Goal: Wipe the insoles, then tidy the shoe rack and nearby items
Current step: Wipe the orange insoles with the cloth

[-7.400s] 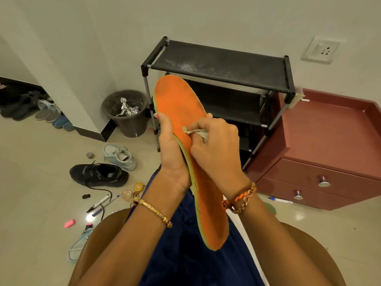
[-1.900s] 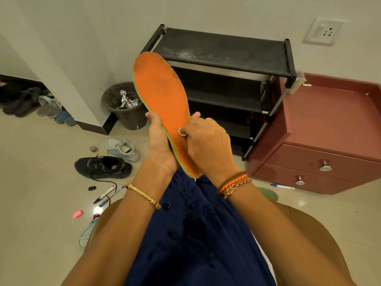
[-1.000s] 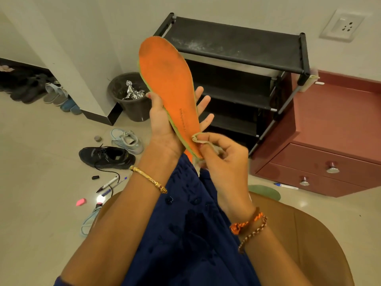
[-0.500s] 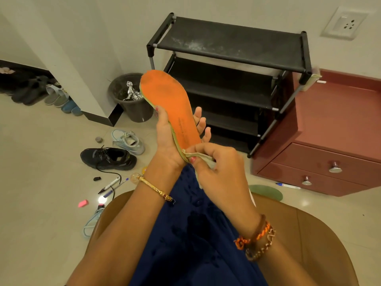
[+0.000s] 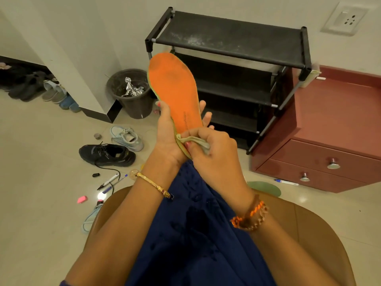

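Holding orange insole (image 5: 174, 93) upright, left hand (image 5: 168, 133); right hand (image 5: 214, 149) pinching cloth (image 5: 198, 141).

A single wide-angle view from the wearer's head looks forward and steeply down. The lap and both forearms fill the lower half, close to the lens. The left hand (image 5: 168, 131) and right hand (image 5: 214, 149) meet at frame centre. The shoe rack (image 5: 233, 36) stands farther off at upper centre, with floor at left.

Orange insole (image 5: 175, 93) in both hands (image 5: 193, 141)
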